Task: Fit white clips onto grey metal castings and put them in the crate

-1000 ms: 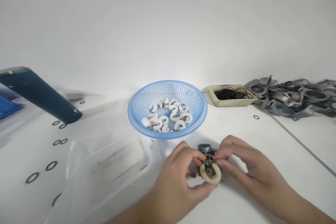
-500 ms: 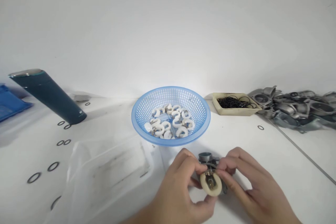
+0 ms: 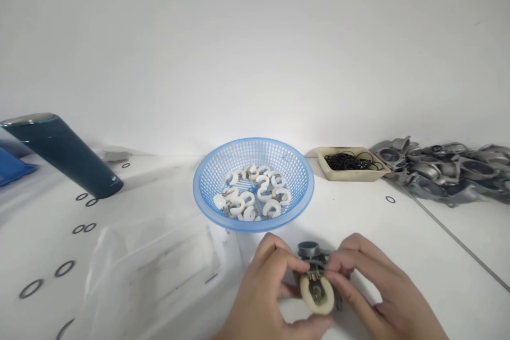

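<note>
Casting (image 3: pixel 308 248) and cream ring (image 3: pixel 317 309) sit together between your hands, just in front of the blue basket (image 3: pixel 255 227). Your left hand (image 3: pixel 269 292) has its grip closed on the ring, thumb beneath; your right hand (image 3: pixel 378 284) pinches the casting at the ring's upper edge. Farther back on your worktop (image 3: pixel 350 210), a tray (image 3: pixel 354 176) of black loops (image 3: pixel 346 161) stands beside more castings (image 3: pixel 442 170).

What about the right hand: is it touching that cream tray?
Apart. The head view plainly shows white table between the right hand and the cream tray.
</note>
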`<state>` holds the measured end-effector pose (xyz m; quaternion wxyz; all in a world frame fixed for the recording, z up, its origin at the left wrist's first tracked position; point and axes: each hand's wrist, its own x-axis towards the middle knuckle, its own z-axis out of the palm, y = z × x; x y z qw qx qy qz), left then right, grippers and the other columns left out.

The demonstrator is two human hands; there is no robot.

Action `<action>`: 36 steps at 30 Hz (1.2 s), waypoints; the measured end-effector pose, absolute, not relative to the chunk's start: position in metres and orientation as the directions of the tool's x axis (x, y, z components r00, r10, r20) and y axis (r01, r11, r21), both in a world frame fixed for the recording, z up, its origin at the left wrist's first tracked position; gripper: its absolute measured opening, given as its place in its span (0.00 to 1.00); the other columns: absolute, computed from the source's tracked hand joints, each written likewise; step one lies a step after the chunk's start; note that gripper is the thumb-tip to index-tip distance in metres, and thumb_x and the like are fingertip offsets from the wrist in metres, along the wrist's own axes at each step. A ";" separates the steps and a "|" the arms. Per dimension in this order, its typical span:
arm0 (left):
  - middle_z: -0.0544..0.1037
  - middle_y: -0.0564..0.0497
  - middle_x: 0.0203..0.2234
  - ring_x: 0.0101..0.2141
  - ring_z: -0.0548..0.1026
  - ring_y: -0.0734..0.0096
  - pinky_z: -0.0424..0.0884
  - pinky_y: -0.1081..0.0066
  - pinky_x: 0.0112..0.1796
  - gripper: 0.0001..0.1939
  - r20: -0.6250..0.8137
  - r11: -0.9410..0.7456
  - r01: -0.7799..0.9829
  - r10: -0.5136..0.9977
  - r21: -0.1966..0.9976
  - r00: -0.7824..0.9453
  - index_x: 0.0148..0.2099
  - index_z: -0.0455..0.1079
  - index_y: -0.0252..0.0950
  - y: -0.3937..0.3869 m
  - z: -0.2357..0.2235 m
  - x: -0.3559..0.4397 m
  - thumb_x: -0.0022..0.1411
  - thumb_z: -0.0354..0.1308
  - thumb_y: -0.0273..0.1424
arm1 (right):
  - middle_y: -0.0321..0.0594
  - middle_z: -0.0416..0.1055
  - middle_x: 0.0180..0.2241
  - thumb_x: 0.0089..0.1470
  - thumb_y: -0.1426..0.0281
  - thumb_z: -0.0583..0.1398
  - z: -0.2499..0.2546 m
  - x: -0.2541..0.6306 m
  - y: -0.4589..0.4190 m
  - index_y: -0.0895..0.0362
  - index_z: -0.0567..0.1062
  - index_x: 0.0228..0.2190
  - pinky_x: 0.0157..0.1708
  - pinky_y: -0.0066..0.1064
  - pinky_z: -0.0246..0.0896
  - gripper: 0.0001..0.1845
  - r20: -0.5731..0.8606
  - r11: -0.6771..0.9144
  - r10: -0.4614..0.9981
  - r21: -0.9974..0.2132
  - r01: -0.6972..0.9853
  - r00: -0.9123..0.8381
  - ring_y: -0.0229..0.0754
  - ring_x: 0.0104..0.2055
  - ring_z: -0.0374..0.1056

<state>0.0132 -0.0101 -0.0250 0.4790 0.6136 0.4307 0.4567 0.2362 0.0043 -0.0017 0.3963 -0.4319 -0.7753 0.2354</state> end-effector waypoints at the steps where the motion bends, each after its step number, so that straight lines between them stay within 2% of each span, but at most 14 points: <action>1: 0.67 0.49 0.49 0.42 0.80 0.71 0.91 0.67 0.42 0.27 0.116 -0.136 0.084 0.970 0.987 0.212 0.50 0.79 0.38 -0.010 -0.024 0.013 0.47 0.80 0.26 | 0.35 0.69 0.38 0.79 0.67 0.58 -0.002 0.237 0.005 0.49 0.78 0.41 0.39 0.27 0.68 0.11 0.409 0.515 0.857 -0.710 0.480 -0.314 0.38 0.38 0.72; 5: 0.65 0.48 0.51 0.43 0.80 0.70 0.92 0.66 0.43 0.28 0.069 -0.081 0.059 0.979 0.995 0.190 0.50 0.78 0.38 -0.010 -0.021 0.013 0.46 0.82 0.27 | 0.35 0.70 0.38 0.79 0.66 0.59 -0.002 0.241 0.009 0.49 0.78 0.41 0.38 0.26 0.69 0.10 0.417 0.537 0.842 -0.702 0.468 -0.342 0.38 0.36 0.72; 10: 0.67 0.51 0.46 0.41 0.80 0.71 0.91 0.66 0.42 0.27 0.041 -0.053 0.061 0.981 0.997 0.188 0.44 0.79 0.37 -0.010 -0.020 0.014 0.42 0.85 0.28 | 0.35 0.71 0.37 0.79 0.67 0.60 -0.003 0.248 0.017 0.49 0.79 0.41 0.35 0.23 0.70 0.10 0.431 0.592 0.800 -0.678 0.435 -0.417 0.37 0.36 0.73; 19: 0.69 0.50 0.46 0.41 0.79 0.70 0.91 0.66 0.39 0.25 0.138 -0.147 0.052 0.978 0.988 0.158 0.42 0.76 0.36 -0.012 -0.026 0.016 0.44 0.83 0.27 | 0.34 0.71 0.36 0.79 0.65 0.62 -0.002 0.247 0.016 0.48 0.80 0.41 0.36 0.22 0.71 0.10 0.392 0.558 0.820 -0.709 0.430 -0.417 0.36 0.35 0.73; 23: 0.69 0.49 0.47 0.39 0.79 0.72 0.91 0.65 0.40 0.24 0.116 -0.127 0.056 0.979 0.990 0.165 0.40 0.74 0.36 -0.014 -0.027 0.017 0.44 0.83 0.27 | 0.37 0.72 0.36 0.78 0.63 0.62 -0.003 0.244 0.013 0.49 0.82 0.41 0.35 0.25 0.73 0.11 0.397 0.539 0.839 -0.702 0.466 -0.372 0.39 0.35 0.75; 26: 0.71 0.49 0.47 0.40 0.79 0.70 0.90 0.65 0.40 0.26 0.116 -0.128 0.067 0.979 0.989 0.168 0.40 0.75 0.36 -0.014 -0.025 0.016 0.43 0.86 0.28 | 0.37 0.73 0.36 0.77 0.64 0.64 -0.005 0.247 0.010 0.48 0.83 0.42 0.34 0.24 0.74 0.09 0.445 0.569 0.822 -0.669 0.478 -0.355 0.38 0.35 0.76; 29: 0.74 0.50 0.46 0.39 0.81 0.69 0.87 0.67 0.42 0.28 0.182 -0.206 0.100 0.960 0.973 0.214 0.42 0.78 0.37 -0.012 -0.018 0.008 0.42 0.89 0.31 | 0.36 0.74 0.36 0.76 0.64 0.66 -0.004 0.251 0.011 0.47 0.83 0.43 0.32 0.22 0.74 0.05 0.514 0.630 0.776 -0.615 0.474 -0.365 0.37 0.34 0.77; 31: 0.77 0.50 0.46 0.40 0.82 0.69 0.85 0.69 0.45 0.25 0.235 -0.295 0.160 0.921 0.942 0.312 0.45 0.80 0.38 -0.009 -0.008 -0.001 0.48 0.87 0.32 | 0.36 0.75 0.36 0.76 0.65 0.66 0.000 0.253 0.013 0.47 0.83 0.44 0.32 0.21 0.75 0.05 0.513 0.644 0.765 -0.585 0.493 -0.389 0.37 0.34 0.77; 34: 0.81 0.47 0.49 0.42 0.84 0.67 0.83 0.68 0.47 0.16 0.248 -0.395 0.271 0.859 0.878 0.448 0.52 0.83 0.39 -0.003 0.007 -0.014 0.63 0.77 0.32 | 0.37 0.76 0.35 0.75 0.67 0.66 0.007 0.253 0.015 0.48 0.84 0.42 0.33 0.21 0.76 0.06 0.526 0.670 0.742 -0.561 0.486 -0.415 0.38 0.34 0.78; 36: 0.81 0.45 0.51 0.43 0.85 0.67 0.84 0.69 0.46 0.15 0.247 -0.421 0.285 0.837 0.861 0.489 0.55 0.83 0.39 0.001 0.014 -0.020 0.67 0.73 0.32 | 0.37 0.76 0.35 0.75 0.66 0.66 0.009 0.253 0.015 0.48 0.84 0.41 0.32 0.21 0.76 0.07 0.550 0.680 0.733 -0.568 0.463 -0.401 0.39 0.34 0.78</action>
